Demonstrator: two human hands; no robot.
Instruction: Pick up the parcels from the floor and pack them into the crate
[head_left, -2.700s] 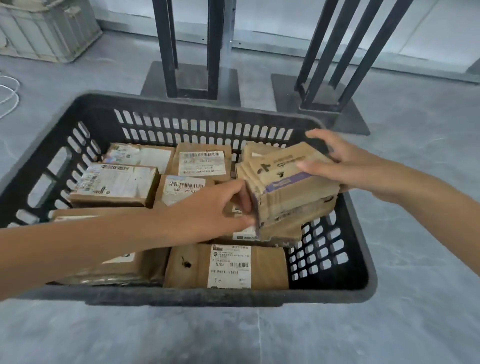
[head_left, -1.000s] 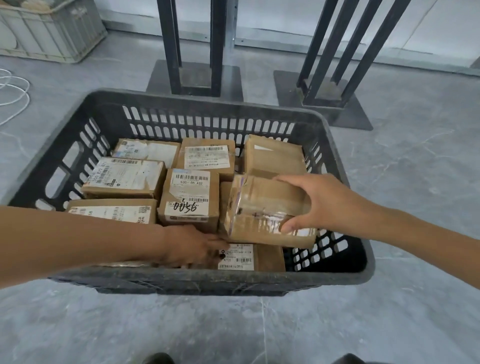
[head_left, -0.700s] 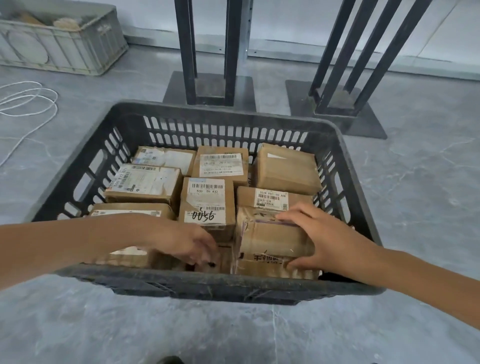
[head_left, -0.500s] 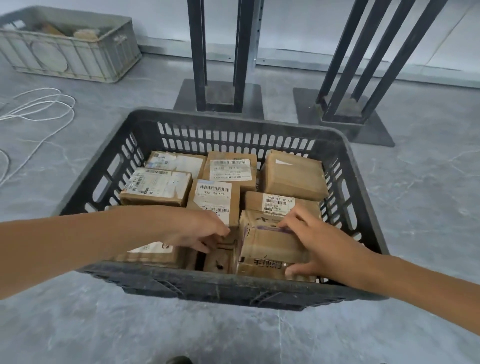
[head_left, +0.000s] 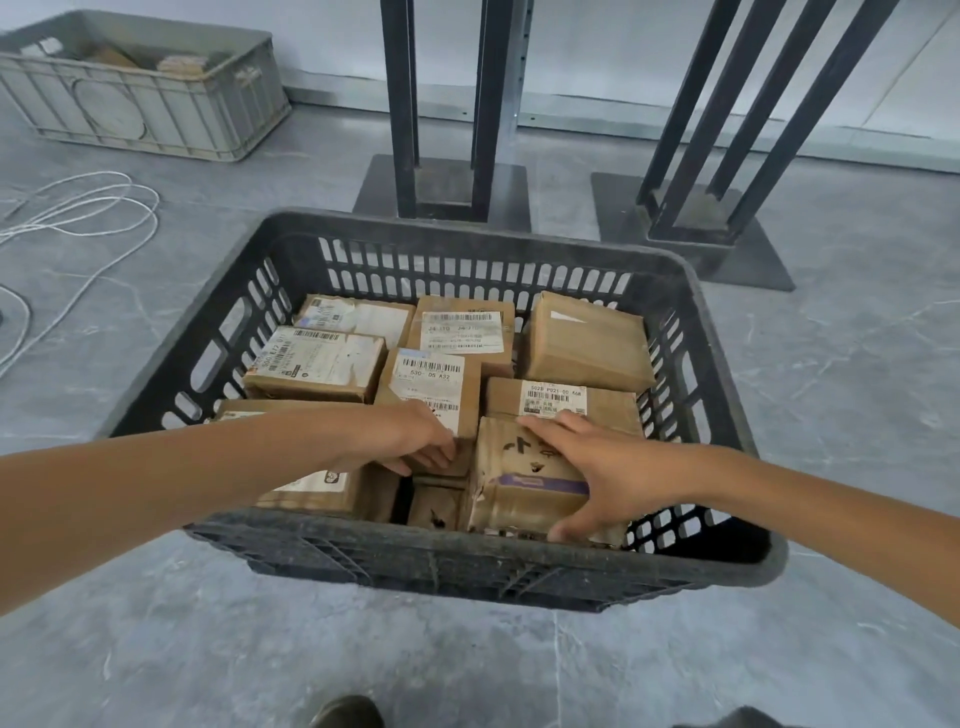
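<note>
Now both forearms reach forward and down into the black slotted crate. The right hand lies spread over the taped parcel in the crate's near right corner, fingers across its far top edge and thumb hooked low on its near face, grasping it. The left hand is just beside it, fingers curled over the near end of the labelled parcel in the middle, holding that end. More cardboard parcels fill the crate around them.

Grey floor, black metal stands.
</note>
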